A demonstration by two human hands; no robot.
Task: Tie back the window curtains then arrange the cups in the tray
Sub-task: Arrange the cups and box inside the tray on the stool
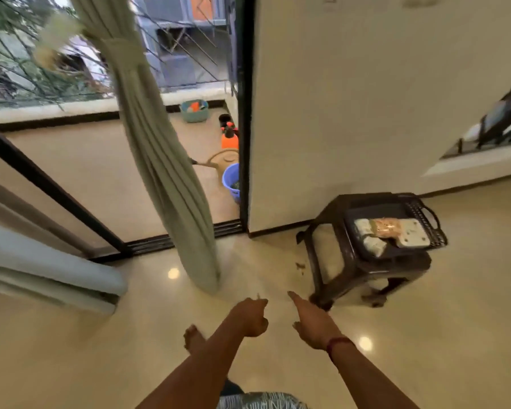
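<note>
Both forearms reach forward low over the glossy cream floor [278, 270]. Left hand [250, 317]: fingers curled under toward the palm; whether they pinch anything I cannot tell. Right hand [310, 323]: fingers straight and held together, pointing ahead, touching nothing. One red thread band [338, 343] circles the right wrist. One bare foot [193, 338] shows below the left forearm, and a patterned garment [260, 401] sits at the bottom edge.

One pale grey-green fabric curtain [160, 160] hangs ahead of my left hand, gathered into a single column. One tie band of the same cloth [121, 54] is wrapped round it high up. Its lower end reaches the floor, apart from both hands.

One dark brown plastic stool [396, 265] stands to the right against the cream wall [366, 98]. One dark plastic tray with lattice sides and handles [419, 211] rests on top of it. The cups [413, 233] lie in the tray, bunched together and not upright. I count roughly four pieces, three pale and one orange-brown; blur prevents a firm count.

Beyond the black door frame [245, 113], on the balcony: one teal basket [194, 110], one orange spray bottle [229, 137], one beige watering can [223, 159], one blue bucket [231, 181].

Two lamp reflections [173, 273] mark the floor.
</note>
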